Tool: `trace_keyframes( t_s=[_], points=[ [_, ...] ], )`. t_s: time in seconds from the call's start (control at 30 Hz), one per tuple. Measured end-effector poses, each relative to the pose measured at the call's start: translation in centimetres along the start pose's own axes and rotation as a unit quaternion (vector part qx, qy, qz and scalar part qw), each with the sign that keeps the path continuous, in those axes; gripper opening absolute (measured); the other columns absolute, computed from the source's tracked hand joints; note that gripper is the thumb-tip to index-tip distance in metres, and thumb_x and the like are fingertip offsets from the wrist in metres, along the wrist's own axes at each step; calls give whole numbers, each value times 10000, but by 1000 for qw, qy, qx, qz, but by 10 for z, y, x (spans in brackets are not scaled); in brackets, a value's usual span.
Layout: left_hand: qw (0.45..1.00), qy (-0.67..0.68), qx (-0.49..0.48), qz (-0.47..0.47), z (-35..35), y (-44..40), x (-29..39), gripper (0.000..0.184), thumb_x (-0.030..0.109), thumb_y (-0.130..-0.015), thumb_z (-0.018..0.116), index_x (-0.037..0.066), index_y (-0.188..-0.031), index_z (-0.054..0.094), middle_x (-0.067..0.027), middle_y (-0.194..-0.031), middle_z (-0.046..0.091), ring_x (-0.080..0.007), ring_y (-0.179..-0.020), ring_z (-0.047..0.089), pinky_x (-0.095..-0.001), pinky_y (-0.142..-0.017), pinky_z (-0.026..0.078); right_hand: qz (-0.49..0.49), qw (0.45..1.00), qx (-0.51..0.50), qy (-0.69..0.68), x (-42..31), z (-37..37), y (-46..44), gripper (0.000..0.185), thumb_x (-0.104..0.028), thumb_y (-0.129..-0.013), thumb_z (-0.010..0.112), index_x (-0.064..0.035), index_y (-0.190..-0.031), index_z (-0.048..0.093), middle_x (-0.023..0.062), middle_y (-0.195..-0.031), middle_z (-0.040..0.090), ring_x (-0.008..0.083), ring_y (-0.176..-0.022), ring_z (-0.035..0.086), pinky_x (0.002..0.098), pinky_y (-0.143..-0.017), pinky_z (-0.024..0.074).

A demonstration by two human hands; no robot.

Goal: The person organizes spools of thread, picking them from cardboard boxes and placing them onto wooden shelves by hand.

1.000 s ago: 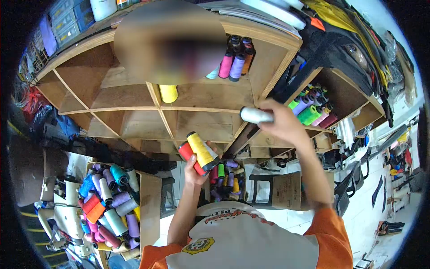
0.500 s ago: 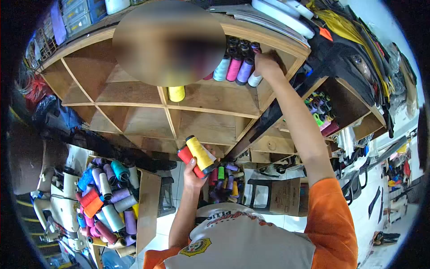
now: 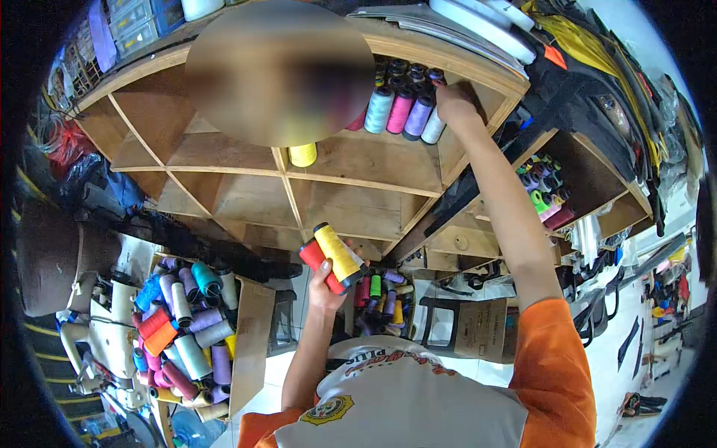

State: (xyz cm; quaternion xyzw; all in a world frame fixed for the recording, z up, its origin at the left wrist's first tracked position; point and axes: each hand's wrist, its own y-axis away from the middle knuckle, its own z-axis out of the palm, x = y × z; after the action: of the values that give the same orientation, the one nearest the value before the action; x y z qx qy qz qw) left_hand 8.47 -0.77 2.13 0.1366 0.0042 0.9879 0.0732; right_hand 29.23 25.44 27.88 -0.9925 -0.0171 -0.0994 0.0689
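In my left hand (image 3: 326, 290) are two cones of thread held together: a yellow thread cone (image 3: 337, 252) lies across a red thread cone (image 3: 314, 257). My thumb presses on them from the front, and the other fingers are mostly hidden behind. My right hand (image 3: 455, 106) reaches into the top right shelf compartment, its fingers closed at the top of a white thread cone (image 3: 433, 128). The fingertips are partly hidden. Beside that cone stand a purple thread cone (image 3: 417, 119), a pink one (image 3: 399, 113) and a light blue one (image 3: 379, 112), with darker-topped cones behind.
The wooden shelf unit (image 3: 358, 181) has several compartments; a yellow cone (image 3: 302, 155) stands near a divider. At left, a cardboard box (image 3: 252, 340) is full of mixed cones. Another container of cones (image 3: 385, 302) sits below my left hand. A blurred oval covers the upper middle.
The view has shifted slightly, so the shelf appears a little further right. My right hand stays at the white cone, and my left hand still holds the yellow and red cones.
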Motion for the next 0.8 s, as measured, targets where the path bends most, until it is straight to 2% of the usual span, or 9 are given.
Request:
trace_keyframes(
  t_s=[0.13,0.27,0.33,0.47,0.57,0.67,0.7,0.73,0.8],
  points=[
    [1000,-16,16,-19,11,-1,0,715,260,-754,703,71,-1356,366,-128,-1287,501,-348,-1212,471,-585,-1038,337,-72,988,113,-74,-1,-1,18,205,-72,-790,562,10,-948,664,235,-977,652,337,-928,652,437,-791,527],
    [997,-82,-2,14,44,-5,5,675,232,-782,682,24,-1341,365,-150,-1274,511,-308,-1135,541,-461,-999,426,-241,893,-189,-330,-31,-4,120,350,-383,-771,714,-61,-907,688,45,-754,664,108,-562,587,277,-544,484],
    [992,-110,32,43,52,-8,4,561,174,-816,654,1,-1284,397,-159,-1158,567,-263,-1048,586,-423,-924,475,-228,827,-343,-382,-53,-9,171,533,-433,-766,722,-36,-1101,604,64,-891,665,142,-686,621,271,-632,503],
    [979,-169,86,72,72,-13,6,508,134,-806,665,19,-1238,424,-126,-1137,568,-233,-1032,583,-393,-903,480,-261,892,-88,-358,-80,51,222,566,-358,-730,765,31,-1095,575,166,-922,659,188,-773,643,309,-711,504],
    [973,-187,88,106,68,-13,5,520,97,-792,672,38,-1239,415,-91,-1118,560,-210,-1014,575,-374,-910,467,-203,863,-212,-412,-77,48,213,535,-306,-744,757,49,-1099,572,151,-952,663,203,-838,649,321,-753,498],
    [965,-187,121,135,65,-6,12,539,101,-789,677,49,-1252,404,-83,-1129,555,-206,-1034,565,-369,-936,447,-122,645,-284,-699,-68,74,192,449,-195,-803,704,43,-1155,560,119,-1064,647,204,-959,633,331,-838,484],
    [967,-184,114,135,65,-5,16,548,93,-786,678,58,-1259,403,-84,-1157,545,-206,-1045,560,-368,-955,432,-32,475,-332,-815,-72,74,181,434,-158,-784,716,15,-1155,572,104,-1112,630,202,-987,620,325,-863,469],
    [967,-181,113,139,64,-4,19,541,82,-788,670,57,-1258,404,-87,-1159,546,-207,-1042,561,-368,-954,433,-29,394,-330,-858,-74,84,163,457,-95,-772,724,26,-1174,543,106,-1116,623,177,-1009,602,310,-872,463],
    [967,-174,113,145,62,1,23,527,60,-792,654,55,-1257,406,-93,-1164,548,-208,-1035,563,-368,-951,436,30,457,-201,-866,-94,91,135,436,-88,-763,733,27,-1142,552,101,-1115,623,186,-996,607,314,-874,468]
  ],
)
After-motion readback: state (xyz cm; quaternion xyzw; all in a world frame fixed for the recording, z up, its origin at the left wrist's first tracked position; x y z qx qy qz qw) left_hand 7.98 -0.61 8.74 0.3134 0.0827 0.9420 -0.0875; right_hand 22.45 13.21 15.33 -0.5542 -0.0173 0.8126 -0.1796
